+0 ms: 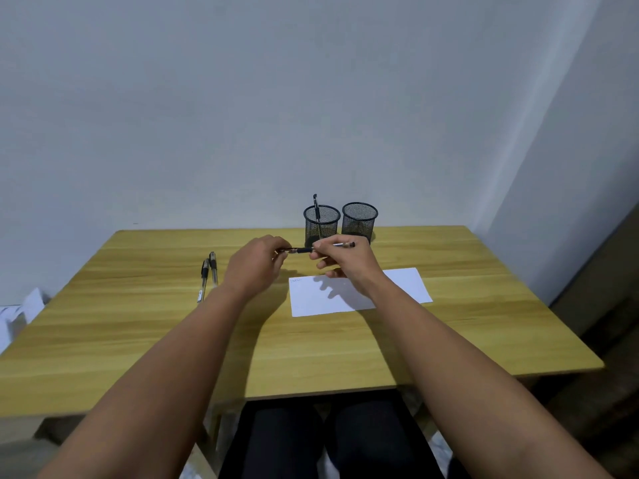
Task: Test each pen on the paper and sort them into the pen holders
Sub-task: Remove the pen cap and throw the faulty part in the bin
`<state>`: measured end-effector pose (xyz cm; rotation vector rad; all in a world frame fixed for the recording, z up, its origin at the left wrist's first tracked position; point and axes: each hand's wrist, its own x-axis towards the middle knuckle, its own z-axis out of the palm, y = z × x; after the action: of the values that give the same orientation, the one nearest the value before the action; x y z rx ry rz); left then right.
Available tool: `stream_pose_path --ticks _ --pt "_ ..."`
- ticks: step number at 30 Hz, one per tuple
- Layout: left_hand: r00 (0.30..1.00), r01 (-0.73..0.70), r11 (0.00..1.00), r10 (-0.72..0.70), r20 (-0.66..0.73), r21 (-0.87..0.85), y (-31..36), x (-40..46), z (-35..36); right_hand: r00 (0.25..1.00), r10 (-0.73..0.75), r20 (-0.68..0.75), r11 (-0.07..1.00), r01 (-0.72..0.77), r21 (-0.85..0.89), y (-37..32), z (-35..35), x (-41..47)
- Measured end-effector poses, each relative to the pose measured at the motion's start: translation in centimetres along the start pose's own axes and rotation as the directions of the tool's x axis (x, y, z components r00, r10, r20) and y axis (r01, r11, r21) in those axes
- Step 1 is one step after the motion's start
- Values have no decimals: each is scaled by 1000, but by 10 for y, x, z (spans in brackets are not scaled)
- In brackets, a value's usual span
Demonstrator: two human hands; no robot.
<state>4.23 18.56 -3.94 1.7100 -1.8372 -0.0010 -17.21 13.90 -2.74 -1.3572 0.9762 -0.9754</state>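
Note:
Both hands hold one pen (304, 250) level above the wooden table (138, 340), just in front of the holders. My left hand (257, 266) pinches its left end, and my right hand (340, 262) grips its barrel. A white sheet of paper (408, 285) lies below my right hand, with a faint scribble at its top left corner. Two black mesh pen holders stand at the table's far edge: the left holder (321, 225) has one pen (316, 205) standing in it, and nothing shows in the right holder (359, 221). Two more pens (208, 276) lie side by side on the left.
A grey wall stands right behind the table. White papers (19, 314) lie off the table's left edge. My legs in dark trousers (332, 440) sit under the near edge. A dark piece of furniture (601, 299) stands to the right.

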Motion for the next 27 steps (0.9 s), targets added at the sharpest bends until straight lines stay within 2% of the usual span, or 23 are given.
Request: stream_pose_path --ticks 2,4,6,9,13,15,17,23,27 --pt "999 32 993 -31 13 -115 3 1 -2 1000 6 -27 1000 -5 29 -4 -2 -4" --pt "992 127 944 -123 32 -303 11 3 -7 999 21 -50 999 -19 34 -9 -5 -7" --pt "968 242 834 -244 62 -495 20 5 -13 998 42 -44 999 -42 -3 -14 -9 -11" --pt "922 353 616 -357 150 -704 34 4 -22 998 63 -20 998 -63 -16 -22 -18 -18" --pt "863 388 381 -469 186 -839 55 6 -29 998 60 7 994 -59 -89 -25 -25 -22" --pt "840 394 307 -504 203 -866 65 9 -29 998 54 38 993 -50 -107 -22 -24 -24" --pt "831 406 299 -513 213 -863 71 11 -27 997 52 55 995 -47 -89 -19 -23 -26" --pt "824 414 405 -548 146 -815 83 8 -8 999 11 35 998 -9 -63 -4 -33 -29" --pt "825 444 447 -543 159 -777 89 4 11 1000 28 6 995 -27 -95 5 -43 -38"
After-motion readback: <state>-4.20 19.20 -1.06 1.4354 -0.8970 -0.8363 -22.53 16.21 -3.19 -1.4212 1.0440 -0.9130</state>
